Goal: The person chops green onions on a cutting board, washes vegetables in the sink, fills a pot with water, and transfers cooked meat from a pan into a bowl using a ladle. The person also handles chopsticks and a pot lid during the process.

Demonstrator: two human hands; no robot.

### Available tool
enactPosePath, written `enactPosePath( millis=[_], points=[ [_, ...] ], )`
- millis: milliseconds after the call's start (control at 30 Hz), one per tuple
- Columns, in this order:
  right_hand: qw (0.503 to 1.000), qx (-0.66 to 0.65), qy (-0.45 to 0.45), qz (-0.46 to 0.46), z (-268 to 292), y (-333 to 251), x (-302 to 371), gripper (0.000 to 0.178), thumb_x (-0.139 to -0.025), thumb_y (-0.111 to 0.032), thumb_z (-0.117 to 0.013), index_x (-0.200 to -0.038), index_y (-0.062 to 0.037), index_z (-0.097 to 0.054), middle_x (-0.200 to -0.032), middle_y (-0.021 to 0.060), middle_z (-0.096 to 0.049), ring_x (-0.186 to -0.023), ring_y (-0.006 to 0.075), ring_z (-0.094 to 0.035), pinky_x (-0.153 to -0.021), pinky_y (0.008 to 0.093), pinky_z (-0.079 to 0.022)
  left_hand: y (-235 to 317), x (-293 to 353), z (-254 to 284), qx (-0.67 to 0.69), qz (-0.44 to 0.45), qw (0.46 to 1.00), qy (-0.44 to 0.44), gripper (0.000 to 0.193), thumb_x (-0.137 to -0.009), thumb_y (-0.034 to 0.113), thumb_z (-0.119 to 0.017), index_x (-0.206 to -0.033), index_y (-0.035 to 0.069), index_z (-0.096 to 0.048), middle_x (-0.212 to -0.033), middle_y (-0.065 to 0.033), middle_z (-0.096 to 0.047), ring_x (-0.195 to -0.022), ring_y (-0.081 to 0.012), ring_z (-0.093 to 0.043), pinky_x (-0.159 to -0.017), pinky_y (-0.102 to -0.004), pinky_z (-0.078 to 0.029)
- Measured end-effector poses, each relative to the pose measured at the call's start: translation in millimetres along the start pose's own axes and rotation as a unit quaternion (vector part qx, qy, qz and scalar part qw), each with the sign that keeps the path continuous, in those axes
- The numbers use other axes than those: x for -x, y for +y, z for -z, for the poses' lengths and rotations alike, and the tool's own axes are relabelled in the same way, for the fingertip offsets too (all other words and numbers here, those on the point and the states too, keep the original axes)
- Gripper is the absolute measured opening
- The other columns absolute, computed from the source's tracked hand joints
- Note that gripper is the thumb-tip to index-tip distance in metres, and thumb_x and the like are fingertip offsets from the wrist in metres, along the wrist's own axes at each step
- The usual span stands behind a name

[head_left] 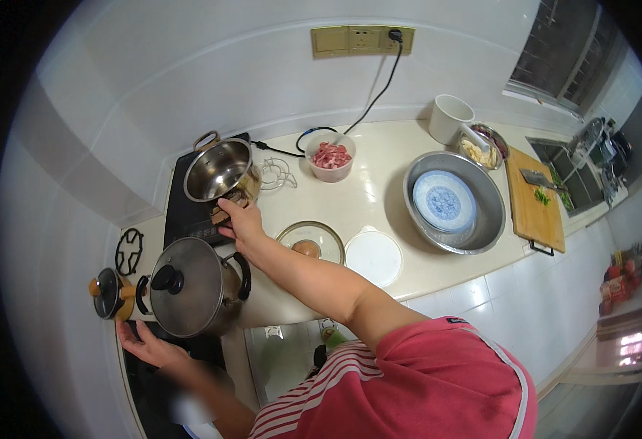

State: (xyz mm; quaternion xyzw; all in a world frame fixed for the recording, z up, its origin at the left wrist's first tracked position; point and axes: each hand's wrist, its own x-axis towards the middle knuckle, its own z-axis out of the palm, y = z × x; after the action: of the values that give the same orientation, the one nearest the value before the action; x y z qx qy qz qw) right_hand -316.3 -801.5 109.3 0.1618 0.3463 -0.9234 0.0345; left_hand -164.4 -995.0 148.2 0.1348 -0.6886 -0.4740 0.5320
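Gripping the near handle of the open steel pot (218, 170), the right hand (239, 219) has its fingers curled tight around it. That pot sits empty on a black cooktop (182, 216) at the back left of the pale counter (379, 197), close to the tiled wall. The left hand (149, 345) lies lower left, palm open and fingers spread, at the edge of the stove just below a big lidded pot (189, 287) with black handles. A small orange pot (110, 293) with a dark lid stands just beside that, and a black burner ring (129, 251) lies behind it. Near the right forearm sits a glass bowl (311, 242) with something brown in it, touching a white round lid (373, 256). Farther back is a bowl of raw meat (331, 156) and a wire rack (277, 174). To the right, a wide steel basin (454, 203) holds a blue patterned plate (445, 200), then a wooden cutting board (535, 199) with a cleaver (540, 178).
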Motion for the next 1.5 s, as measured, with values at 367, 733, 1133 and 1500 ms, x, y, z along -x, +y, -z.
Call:
enactPosePath(
  millis=[367,733,1133,1500],
  points=[
    [0.977,-0.032,-0.168,0.124,110.1,-156.2,128.4,0.023,-0.078,-0.010,-0.054,-0.094,0.0055,-0.050,-0.082,0.0158,-0.059,-0.067,0.0254,-0.062,-0.055,0.0345,-0.053,75.5,59.1,-82.5,0.188,-0.052,0.954,-0.230,0.032,-0.090,0.007,-0.044,-0.120,-0.004,-0.042,-0.125,-0.0150,-0.045,-0.112,-0.0245,-0.046,-0.094,-0.0348,-0.037],
    [0.968,-0.054,0.007,0.246,415.4,-318.2,444.9,0.042,-0.072,-0.023,-0.056,-0.099,0.0084,-0.052,-0.081,0.0231,-0.061,-0.061,0.0344,-0.063,-0.053,0.0420,-0.055,277.5,317.3,-167.3,0.506,0.337,0.410,-0.680,0.055,-0.091,0.040,-0.040,-0.126,-0.002,-0.039,-0.103,-0.0098,-0.058,-0.074,-0.0125,-0.060,-0.044,-0.0246,-0.048],
    [0.867,-0.010,0.309,0.391,596.5,-402.1,700.4,0.050,-0.086,-0.037,-0.040,-0.089,0.0093,-0.058,-0.071,0.0204,-0.061,-0.051,0.0284,-0.061,-0.040,0.0348,-0.051,464.8,643.7,-169.9,0.228,0.442,0.046,-0.866,0.034,-0.071,0.003,-0.052,-0.105,-0.002,-0.050,-0.071,-0.0152,-0.059,-0.052,-0.0286,-0.061,-0.046,-0.0385,-0.052],
    [0.679,0.170,0.562,0.440,785.4,-537.8,689.7,0.018,-0.086,-0.018,-0.044,-0.089,-0.0046,-0.057,-0.082,0.0090,-0.062,-0.075,0.0168,-0.062,-0.062,0.0268,-0.049,545.7,810.6,-260.3,0.317,0.548,0.154,-0.759,0.028,-0.066,0.007,-0.050,-0.094,0.003,-0.051,-0.073,-0.0122,-0.057,-0.055,-0.0302,-0.056,-0.045,-0.0361,-0.047]
  ],
)
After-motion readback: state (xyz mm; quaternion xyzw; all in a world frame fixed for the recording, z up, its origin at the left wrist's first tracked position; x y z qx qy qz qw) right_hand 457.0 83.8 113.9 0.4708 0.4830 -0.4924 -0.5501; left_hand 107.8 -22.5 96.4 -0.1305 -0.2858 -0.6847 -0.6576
